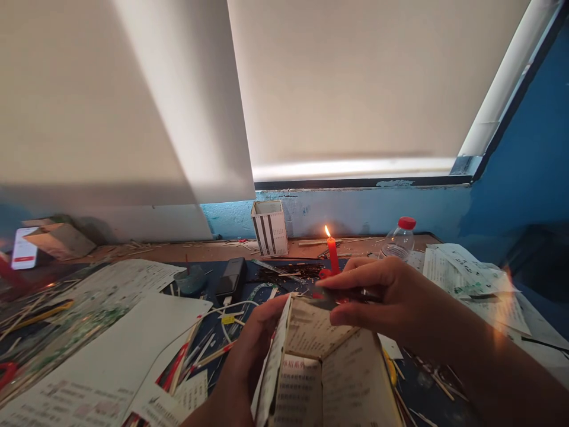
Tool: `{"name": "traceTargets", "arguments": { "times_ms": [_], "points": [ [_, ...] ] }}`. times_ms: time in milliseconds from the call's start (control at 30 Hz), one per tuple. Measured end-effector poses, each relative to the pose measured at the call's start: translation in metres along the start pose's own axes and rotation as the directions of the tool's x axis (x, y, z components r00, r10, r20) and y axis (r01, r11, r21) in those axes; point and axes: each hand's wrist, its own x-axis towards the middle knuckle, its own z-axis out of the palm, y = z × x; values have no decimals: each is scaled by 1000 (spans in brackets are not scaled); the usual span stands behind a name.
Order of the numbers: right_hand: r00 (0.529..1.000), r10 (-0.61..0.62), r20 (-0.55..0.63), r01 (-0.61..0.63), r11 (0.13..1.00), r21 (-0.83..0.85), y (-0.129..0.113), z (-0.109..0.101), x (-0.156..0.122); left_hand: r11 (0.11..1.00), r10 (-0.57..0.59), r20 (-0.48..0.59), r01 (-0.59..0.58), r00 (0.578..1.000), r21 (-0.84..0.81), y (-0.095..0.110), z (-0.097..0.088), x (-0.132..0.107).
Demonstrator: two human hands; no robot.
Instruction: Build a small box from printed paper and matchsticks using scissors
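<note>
Left hand (254, 344) clasped around paper box (331, 370) side, right hand (393, 296) pinching dark tool (326, 302) against box top, lit candle (332, 255) just behind

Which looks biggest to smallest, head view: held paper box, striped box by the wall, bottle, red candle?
1. paper box, nearest the camera, cut off below.
2. striped box and bottle: alike; the bottle is partly behind the right hand.
3. candle, smallest.

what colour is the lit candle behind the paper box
Red, best seen in the head view: the candle stands lit beyond the paper box.
</note>
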Motion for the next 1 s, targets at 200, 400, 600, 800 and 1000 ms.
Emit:
{"name": "traceTargets", "arguments": {
  "times_ms": [200,400,600,800,1000],
  "points": [
    [1000,-4,18,4,1000,-6,-4,1,-3,998,66,102,-68,993,10,4,8,5],
    [999,-10,35,12,999,-34,-10,4,-4,996,89,89,-87,992,-24,5,13,3],
    [998,-24,50,25,1000,-11,-10,3,-5,998,55,126,-55,990,0,7,11,1],
    [999,25,21,-23,998,-62,-13,6,-7,998,58,139,-61,989,20,2,7,-3],
    [1000,7,28,-4,997,-78,-18,7,-9,999,19,188,-27,982,42,1,7,-5]
  ]
}}
